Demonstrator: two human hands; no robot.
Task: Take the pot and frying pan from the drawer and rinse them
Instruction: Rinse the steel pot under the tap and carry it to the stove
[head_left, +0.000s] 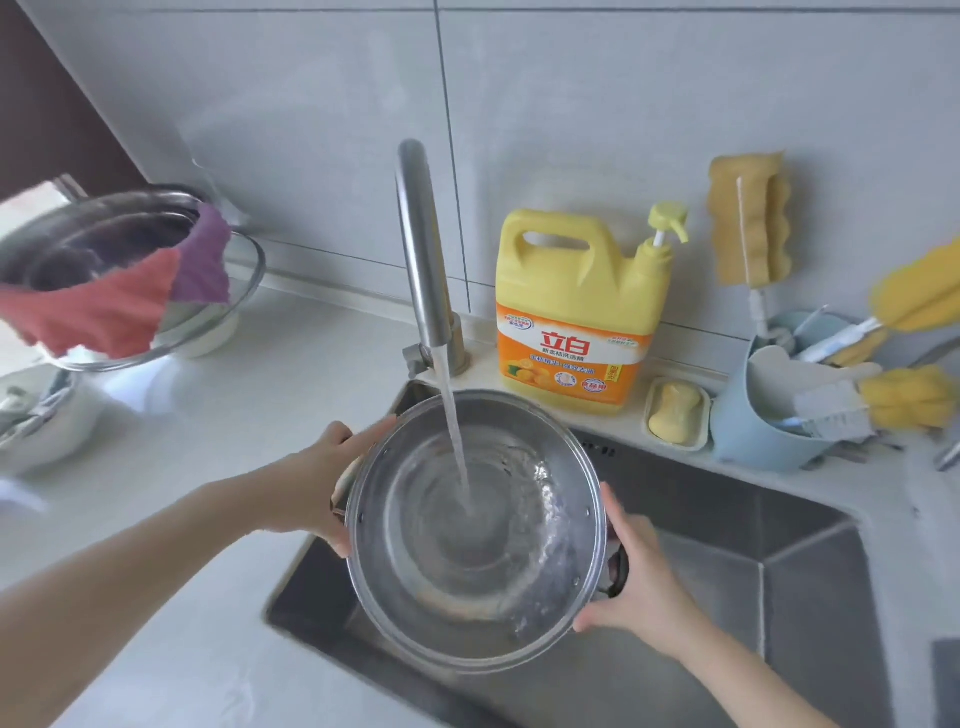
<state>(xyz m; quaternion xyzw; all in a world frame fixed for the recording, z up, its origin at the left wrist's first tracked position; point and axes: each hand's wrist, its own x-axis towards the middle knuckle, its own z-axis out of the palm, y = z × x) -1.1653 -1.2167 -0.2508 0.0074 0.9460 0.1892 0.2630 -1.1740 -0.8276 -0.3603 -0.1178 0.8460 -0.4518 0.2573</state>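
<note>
A round steel pot (410, 597) is held over the steel sink (810, 571), its open mouth facing up. My left hand (317, 483) grips its left rim and handle. My right hand (641, 582) grips the black handle on its right side. Water runs from the steel tap (421, 249) straight into the pot and swirls at the bottom. No frying pan is in view.
A yellow detergent jug (576, 312) and a soap dish (675, 413) stand behind the sink. At the right, a blue caddy (753, 426) holds brushes and sponges. At the left, nested steel bowls (104, 244) carry red and purple cloths (119, 296). White counter surrounds the sink.
</note>
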